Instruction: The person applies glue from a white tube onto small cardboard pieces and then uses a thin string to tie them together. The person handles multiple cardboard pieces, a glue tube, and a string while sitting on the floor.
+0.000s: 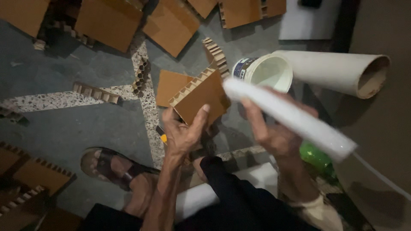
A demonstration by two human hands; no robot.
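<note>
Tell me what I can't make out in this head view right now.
- White stick in right hand: motion-blurred, material unclear.
- White tub: contents not discernible.
- Cardboard piece in left hand: underside hidden.
- Green object: mostly behind right hand.
- Large tube: interior dark.

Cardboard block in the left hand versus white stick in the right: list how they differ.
The cardboard block is brown, flat and squarish with a honeycomb edge; the white stick is long, narrow and smooth-looking. The left hand pinches the block by its lower edge; the right hand grips the stick near mid-length, slanting down to the right. Both are held above the floor.
</note>
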